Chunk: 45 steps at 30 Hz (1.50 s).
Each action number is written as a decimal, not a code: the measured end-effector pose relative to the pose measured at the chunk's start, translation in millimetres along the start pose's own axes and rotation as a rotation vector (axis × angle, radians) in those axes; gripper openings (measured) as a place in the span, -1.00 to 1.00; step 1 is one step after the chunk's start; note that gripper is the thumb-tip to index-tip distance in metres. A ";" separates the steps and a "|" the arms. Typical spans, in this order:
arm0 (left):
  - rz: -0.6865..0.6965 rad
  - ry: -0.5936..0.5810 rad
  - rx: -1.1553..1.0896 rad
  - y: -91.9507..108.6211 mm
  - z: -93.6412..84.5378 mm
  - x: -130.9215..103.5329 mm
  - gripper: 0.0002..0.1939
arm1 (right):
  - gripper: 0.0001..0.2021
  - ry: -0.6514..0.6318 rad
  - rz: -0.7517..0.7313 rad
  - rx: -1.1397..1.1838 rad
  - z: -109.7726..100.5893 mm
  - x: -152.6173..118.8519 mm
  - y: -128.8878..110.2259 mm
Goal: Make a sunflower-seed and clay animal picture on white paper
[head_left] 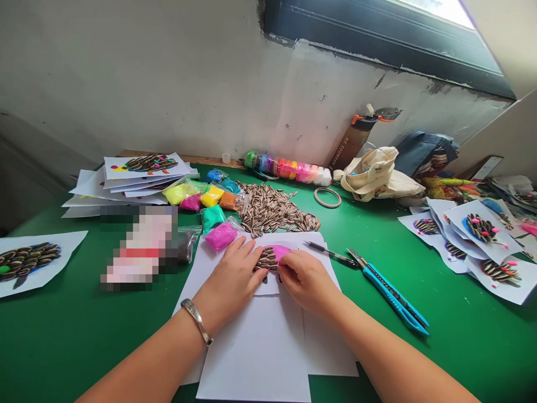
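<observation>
Two hands work over one small sheet of paper (289, 288) at the middle of the worktop (92, 347). The sheet carries a pink patch (274, 251) with overlapping striped seeds (265, 258) on its left part. The left hand (239, 266) lies with its fingers loosely spread, the tips beside the seeds. The right hand (302, 279) has its fingers drawn together at the patch's near right; whether they hold a seed cannot be told.

Findings of risk, by judgement: the left fingertips sit close enough to nudge the rows askew if the hand shifts. Heavy pressure from the right hand could dent the patch, if it is soft, or tilt a seed. Loose white paper (251, 352) lies beneath the small sheet; a dragging forearm could slide it all. A blue-handled cutter (390, 294) lies just right of the right forearm, blade end pointing far left; a sideways sweep could meet the blade. A stray elbow could also scatter the far seed pile (274, 207).
</observation>
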<state>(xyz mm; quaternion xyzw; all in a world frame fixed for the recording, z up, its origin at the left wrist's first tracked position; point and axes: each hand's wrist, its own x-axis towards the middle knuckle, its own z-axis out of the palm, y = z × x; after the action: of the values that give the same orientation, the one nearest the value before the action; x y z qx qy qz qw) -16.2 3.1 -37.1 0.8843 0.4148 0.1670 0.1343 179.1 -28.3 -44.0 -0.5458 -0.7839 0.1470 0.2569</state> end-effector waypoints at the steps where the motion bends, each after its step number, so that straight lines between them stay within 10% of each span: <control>1: -0.002 -0.002 0.003 0.2 0.2 0.2 -0.64 | -0.82 -0.001 0.006 -0.003 0.0 0.6 -1.2; 29: -0.022 -0.009 0.006 1.4 1.5 0.5 -0.69 | -0.77 0.070 -0.297 -0.092 -4.1 -4.2 -1.1; 45: -0.004 -0.015 -0.022 -1.0 -2.1 -3.1 -0.60 | -0.72 -0.028 0.001 -0.398 -33.9 49.2 39.6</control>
<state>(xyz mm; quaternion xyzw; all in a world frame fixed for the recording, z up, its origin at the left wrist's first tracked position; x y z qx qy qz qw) -19.6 1.6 -36.2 0.8831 0.4138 0.1647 0.1474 215.7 30.1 -24.4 -0.5840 -0.8008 -0.0033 0.1328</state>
